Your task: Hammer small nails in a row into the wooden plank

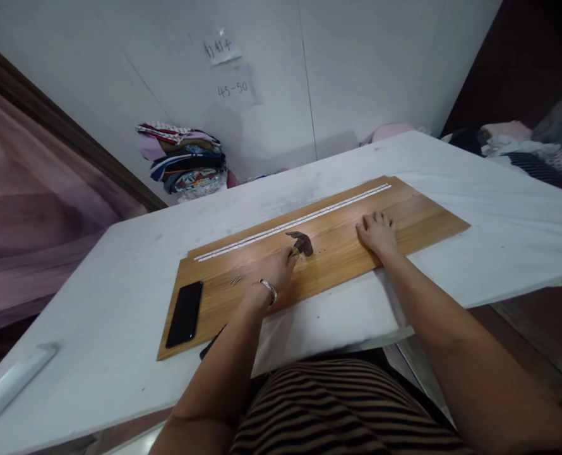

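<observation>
The left hand (274, 273), with nails (235, 280) to its left, was clamped on the hammer (300, 242). The right hand (378, 232) lay flat, fingers spread, on the board (423, 221). Risk: a glancing blow could strike the right hand, which lay close beside the hammer.

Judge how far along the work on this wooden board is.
Done: a white strip lies along the far edge of the board. In hand: the left hand grips a hammer near the strip; the right hand lies flat on the wood. Left: a few nails lie loose near the phone; whether the strip is fastened cannot be told.
</observation>
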Motion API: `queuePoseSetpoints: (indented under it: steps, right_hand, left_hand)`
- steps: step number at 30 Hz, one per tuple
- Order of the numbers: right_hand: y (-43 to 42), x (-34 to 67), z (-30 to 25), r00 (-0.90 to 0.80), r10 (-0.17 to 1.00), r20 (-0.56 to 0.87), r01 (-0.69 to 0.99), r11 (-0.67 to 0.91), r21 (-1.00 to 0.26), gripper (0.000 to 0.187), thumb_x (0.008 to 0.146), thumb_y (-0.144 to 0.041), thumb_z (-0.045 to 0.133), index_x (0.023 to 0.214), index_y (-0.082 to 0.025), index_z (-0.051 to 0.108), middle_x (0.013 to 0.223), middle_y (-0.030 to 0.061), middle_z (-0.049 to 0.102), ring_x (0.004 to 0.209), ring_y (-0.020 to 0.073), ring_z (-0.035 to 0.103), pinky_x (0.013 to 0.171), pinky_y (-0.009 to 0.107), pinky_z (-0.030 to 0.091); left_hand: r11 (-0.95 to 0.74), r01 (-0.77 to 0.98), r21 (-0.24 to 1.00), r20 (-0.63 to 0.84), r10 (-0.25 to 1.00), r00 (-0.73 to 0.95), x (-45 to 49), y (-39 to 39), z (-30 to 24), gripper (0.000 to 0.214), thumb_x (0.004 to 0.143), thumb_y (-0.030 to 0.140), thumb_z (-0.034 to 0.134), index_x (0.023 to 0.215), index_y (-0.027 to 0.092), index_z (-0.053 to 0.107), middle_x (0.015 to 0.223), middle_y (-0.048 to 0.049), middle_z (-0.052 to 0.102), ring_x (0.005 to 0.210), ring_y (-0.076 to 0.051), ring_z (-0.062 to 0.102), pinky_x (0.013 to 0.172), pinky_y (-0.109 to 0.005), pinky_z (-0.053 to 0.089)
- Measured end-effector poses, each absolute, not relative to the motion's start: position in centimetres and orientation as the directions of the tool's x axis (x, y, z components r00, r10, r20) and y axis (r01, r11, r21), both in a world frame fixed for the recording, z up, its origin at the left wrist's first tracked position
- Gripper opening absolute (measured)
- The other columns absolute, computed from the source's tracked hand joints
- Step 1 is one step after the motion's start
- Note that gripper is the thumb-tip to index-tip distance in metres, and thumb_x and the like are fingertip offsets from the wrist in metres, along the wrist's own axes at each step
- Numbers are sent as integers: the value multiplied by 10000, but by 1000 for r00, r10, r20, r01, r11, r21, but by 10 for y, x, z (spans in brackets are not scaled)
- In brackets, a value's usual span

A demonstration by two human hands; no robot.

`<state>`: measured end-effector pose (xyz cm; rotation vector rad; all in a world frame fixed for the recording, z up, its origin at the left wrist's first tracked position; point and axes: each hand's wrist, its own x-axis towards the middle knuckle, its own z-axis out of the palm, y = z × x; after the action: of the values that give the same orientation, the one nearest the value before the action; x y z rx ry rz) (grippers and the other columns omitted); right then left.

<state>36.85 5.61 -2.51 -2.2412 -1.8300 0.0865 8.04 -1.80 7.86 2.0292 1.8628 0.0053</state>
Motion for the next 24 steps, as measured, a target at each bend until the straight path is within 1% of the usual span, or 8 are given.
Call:
queuePoseSetpoints:
  steps: [6, 13, 20, 24]
  right_hand:
    - [55, 368, -24, 207, 971, 119, 957, -176, -230, 498, 1021, -414, 302, 1264, -154, 651, 1451, 214, 540, 1335, 358, 425, 1071, 543, 289]
    - [54, 368, -23, 200, 971, 132, 960, -168, -224, 493, 1014, -433, 325, 1250, -154, 656, 1416, 211, 564, 1327, 355, 433, 1070, 535, 290]
    - [54, 368, -22, 197, 973, 116, 959, -167, -228, 491, 1015, -428, 319, 1259, -159, 649, 1467, 211, 528, 1345, 354, 412, 1083, 550, 270]
    - [55, 368, -23, 205, 973, 107, 957, -176, -233, 490, 1016, -422, 318, 1266, -155, 644, 1468, 217, 526, 1344, 355, 417, 1084, 553, 272]
  left_hand:
    - [-32, 955, 295, -220, 970, 101, 81, -18, 82, 315, 1019, 369, 412, 1129, 195, 650, 989, -88, 741, 918, -225, 684, 746, -284, 440]
    - [-42, 954, 297, -231, 966, 114, 80, -18, 78, 300, 1013, 355, 430, 1119, 203, 665, 962, -85, 742, 947, -226, 686, 794, -287, 449]
    - [-38, 947, 319, -218, 970, 112, 80, -19, 82, 312, 1014, 341, 410, 1140, 200, 657, 966, -83, 743, 929, -227, 687, 761, -290, 449]
    - [-36, 955, 293, -234, 966, 108, 79, -18, 81, 313, 1012, 351, 415, 1141, 197, 655, 967, -87, 743, 917, -234, 689, 753, -296, 451]
